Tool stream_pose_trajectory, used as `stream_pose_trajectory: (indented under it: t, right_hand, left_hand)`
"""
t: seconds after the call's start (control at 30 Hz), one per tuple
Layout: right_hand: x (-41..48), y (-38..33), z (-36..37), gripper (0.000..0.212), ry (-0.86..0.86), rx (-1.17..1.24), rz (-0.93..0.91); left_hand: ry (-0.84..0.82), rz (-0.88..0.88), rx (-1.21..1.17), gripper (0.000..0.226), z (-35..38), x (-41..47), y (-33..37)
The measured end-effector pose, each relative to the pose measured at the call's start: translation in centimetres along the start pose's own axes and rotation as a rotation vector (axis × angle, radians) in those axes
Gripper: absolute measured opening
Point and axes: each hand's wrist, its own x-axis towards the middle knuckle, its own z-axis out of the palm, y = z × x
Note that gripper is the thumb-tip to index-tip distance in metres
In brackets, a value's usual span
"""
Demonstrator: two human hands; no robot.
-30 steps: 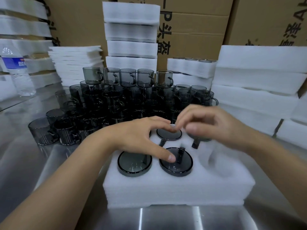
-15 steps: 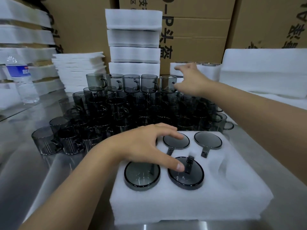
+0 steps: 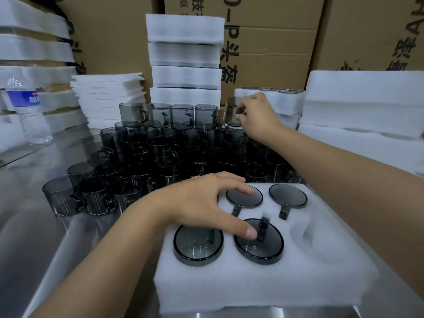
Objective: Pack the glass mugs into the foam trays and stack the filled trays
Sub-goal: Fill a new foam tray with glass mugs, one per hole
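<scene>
Our left hand rests on the foam tray at the front of the steel worktop. Its fingers are spread across the upturned bases of the packed mugs, with one fingertip on the front middle one. Our right hand reaches over the pile of loose mugs to the end mug of the top row. The fingers there are curled and pinching it near the rim, though blur hides the exact hold. Four bases show in the tray and the front right pocket is empty; the back left pocket is hidden under our hand.

The risk, as we judge it, lies in the lift. The end mug stands on top of others, and a light pinch on smooth glass could slip. A sideways drag could knock its neighbours down onto the mugs below and chip them. Our forearm also passes low over the pile. At the tray, a handle out of line with its slot would leave the mug sitting proud, and any tray stacked on top would sit crooked.
</scene>
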Motion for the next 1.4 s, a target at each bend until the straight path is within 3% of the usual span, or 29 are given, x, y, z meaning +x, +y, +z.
stream_pose_trajectory:
  t: [0.23,0.3,0.5,0.67,0.83,1.03,1.4]
  right_hand:
    - [-3.1,-0.8,-3.7,0.009,0.156,0.135,-0.025]
    - [-5.1,-1.3,-4.7,0.004,0.146,0.195,-0.039]
    - [-11.7,-2.4,-6.1,0.020,0.034,0.372,-0.039]
    - [-14.9,-1.6,-4.4,0.019,0.026,0.474,-0.001]
    - [-15.4,-0.6,-3.7,0.025,0.019,0.616,0.083]
    - [-15.8,-0.6,-3.8,0.028,0.007,0.685,-0.002]
    - [-16.0,0.0,-3.8,0.048,-0.007,0.769,-0.082]
  left_hand:
    - [0.000,0.012,-0.001,0.068,0.0,0.2,-0.3]
    - [0.003,0.014,0.015,0.071,0.0,0.2,-0.4]
    - [0.028,0.033,0.015,0.061,0.1,0.4,-0.3]
    - [0.196,0.070,-0.152,0.048,0.1,0.5,-0.2]
    - [0.333,-0.012,-0.203,0.103,0.2,1.1,-0.6]
    - [0.409,-0.043,-0.371,0.066,0.4,0.9,0.1]
    - [0.367,-0.086,-0.399,0.065,0.4,0.7,0.1]
